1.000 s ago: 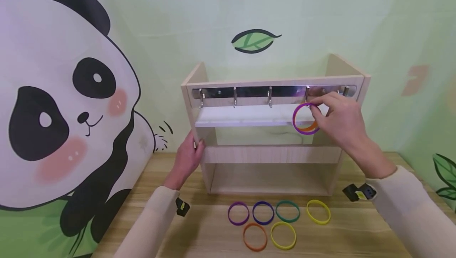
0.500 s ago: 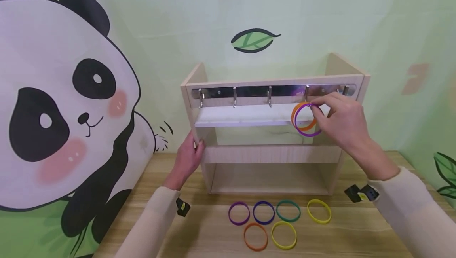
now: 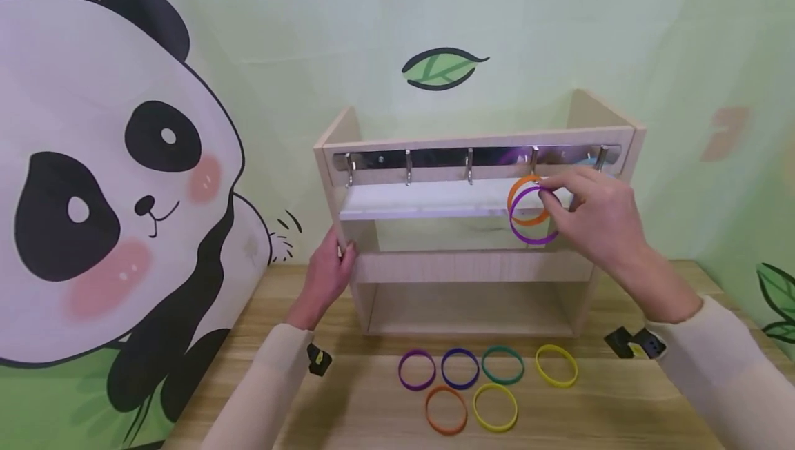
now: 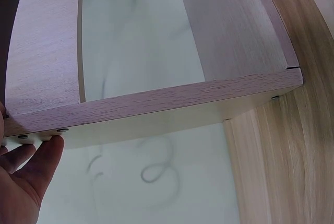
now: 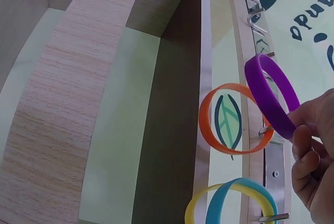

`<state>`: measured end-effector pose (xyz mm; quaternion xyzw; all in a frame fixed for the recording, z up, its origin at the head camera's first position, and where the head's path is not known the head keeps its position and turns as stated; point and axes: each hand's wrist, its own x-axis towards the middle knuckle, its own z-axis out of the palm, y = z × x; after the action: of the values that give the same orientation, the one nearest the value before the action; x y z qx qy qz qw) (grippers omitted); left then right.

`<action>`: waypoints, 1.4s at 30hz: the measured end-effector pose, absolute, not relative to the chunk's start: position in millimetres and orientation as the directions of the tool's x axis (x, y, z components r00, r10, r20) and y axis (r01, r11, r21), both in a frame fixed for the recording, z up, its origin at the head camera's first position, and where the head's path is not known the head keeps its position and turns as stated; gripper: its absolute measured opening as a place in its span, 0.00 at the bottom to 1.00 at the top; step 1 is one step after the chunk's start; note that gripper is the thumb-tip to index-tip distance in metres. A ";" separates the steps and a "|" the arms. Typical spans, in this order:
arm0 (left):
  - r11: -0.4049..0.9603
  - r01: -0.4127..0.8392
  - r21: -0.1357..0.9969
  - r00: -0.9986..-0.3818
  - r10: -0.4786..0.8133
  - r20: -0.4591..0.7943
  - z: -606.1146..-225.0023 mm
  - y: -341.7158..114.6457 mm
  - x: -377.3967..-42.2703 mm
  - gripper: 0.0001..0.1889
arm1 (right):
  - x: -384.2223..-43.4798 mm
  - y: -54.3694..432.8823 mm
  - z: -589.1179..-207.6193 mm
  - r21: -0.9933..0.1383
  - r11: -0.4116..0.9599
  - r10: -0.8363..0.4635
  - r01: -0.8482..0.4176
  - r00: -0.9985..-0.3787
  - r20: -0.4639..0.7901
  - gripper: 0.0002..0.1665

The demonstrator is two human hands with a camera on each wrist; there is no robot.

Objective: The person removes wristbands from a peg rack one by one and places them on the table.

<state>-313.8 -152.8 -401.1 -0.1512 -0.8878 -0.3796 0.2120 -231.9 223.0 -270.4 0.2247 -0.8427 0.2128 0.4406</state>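
My right hand (image 3: 593, 212) pinches a purple silicone wristband (image 5: 269, 101) between thumb and fingertips, in front of the fourth hook of the metal hook rail (image 3: 441, 158). An orange wristband (image 5: 205, 122) hangs on that hook (image 5: 265, 131), beside and partly behind the purple one. On the end hook, a light blue wristband (image 5: 215, 203) and a yellow wristband (image 5: 191, 209) hang together, largely covered by my right hand in the head view. My left hand (image 3: 328, 267) grips the left side panel of the wooden shelf unit (image 3: 475, 267), thumb at its front edge.
Before the unit, several wristbands lie flat on the wooden table (image 3: 366, 408): purple (image 3: 415, 388), dark blue (image 3: 459, 387), teal (image 3: 504, 382), orange (image 3: 446, 432) and two yellow, one being the right-hand yellow band (image 3: 557, 385). A panda-print backdrop (image 3: 279, 77) stands behind.
The purple wristband has dropped slightly in my right hand and now sits lower than the orange one, which shows more fully. My left hand stays on the side panel.
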 end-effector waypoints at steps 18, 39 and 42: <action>0.700 0.408 0.586 -0.855 0.068 0.514 -400.7 -171.7 -300.8 0.21 | -230.5 219.1 -301.5 -0.056 0.729 -0.328 -0.682 -0.420 0.846 0.10; 0.685 0.452 0.572 -0.842 0.117 0.526 -396.7 -136.8 -312.4 0.20 | -216.0 257.4 -358.8 -0.072 0.717 -0.379 -0.693 -0.474 0.795 0.10; 0.689 0.450 0.568 -0.845 0.121 0.521 -396.3 -136.5 -311.9 0.20 | -216.2 258.7 -369.0 -0.061 0.715 -0.401 -0.696 -0.480 0.780 0.09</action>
<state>-311.9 -136.5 -396.3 -0.1602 -0.8903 -0.3603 0.2280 -216.2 258.7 -369.0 0.3267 -0.8394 0.1887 0.3913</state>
